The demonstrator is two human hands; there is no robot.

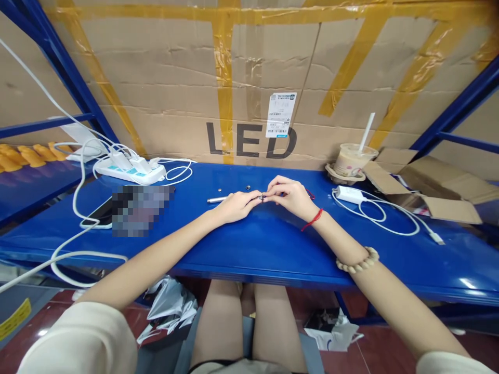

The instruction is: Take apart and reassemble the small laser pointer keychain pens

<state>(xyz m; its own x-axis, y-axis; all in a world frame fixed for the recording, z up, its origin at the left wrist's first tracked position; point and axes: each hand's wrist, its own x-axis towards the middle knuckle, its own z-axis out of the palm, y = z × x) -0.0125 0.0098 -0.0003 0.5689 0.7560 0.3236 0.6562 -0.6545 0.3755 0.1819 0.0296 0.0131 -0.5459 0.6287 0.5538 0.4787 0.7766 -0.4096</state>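
Blue-painted metal forms the bench top (249,244), over which both bare forearms are extended from the near edge and brought inward, so that the hands are met fingertip to fingertip near the middle. The left hand (236,206) is laid low and palm down, its fingers closed over a slim silver pen-like rod (215,200), most of which is covered by them. The right hand (290,197) is raised slightly higher, with the wrist bent inward, the fingers curled, and the thumb and fingertips pinched together on a small metallic piece (261,197) just beyond the left fingertips; whether this piece is joined to the rod cannot be told. The rod's long axis is set sideways, roughly along the bench's length, with its bare end pointed to the left and the other end hidden toward the right hand. Beyond the left hand, a tiny light-coloured part (219,190) and a tiny dark part (248,187) are laid apart on the bench top. A red string bracelet (312,220) and a beaded bracelet (357,261) are worn on the right arm.
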